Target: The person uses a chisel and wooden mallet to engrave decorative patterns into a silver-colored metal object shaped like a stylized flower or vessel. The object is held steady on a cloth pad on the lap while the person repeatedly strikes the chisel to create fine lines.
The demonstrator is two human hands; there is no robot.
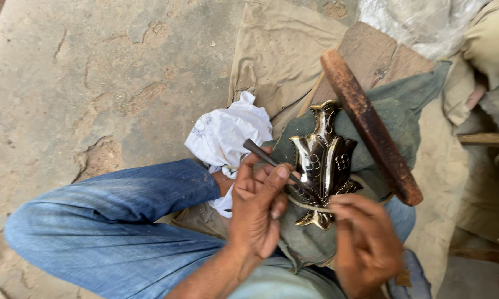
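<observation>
While left hand [258,207] grips chisel [269,160] (dark), right hand [366,243] steadies vase [322,158].

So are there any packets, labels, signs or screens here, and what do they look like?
No signs or screens, and no clear packet or label.
White cloth: crumpled on the ground beside the knee in blue jeans, faint grey printed marks on it.
Clear plastic sheet: crinkled, whitish, at the top edge; it is unclear whether it is a bag.
</observation>
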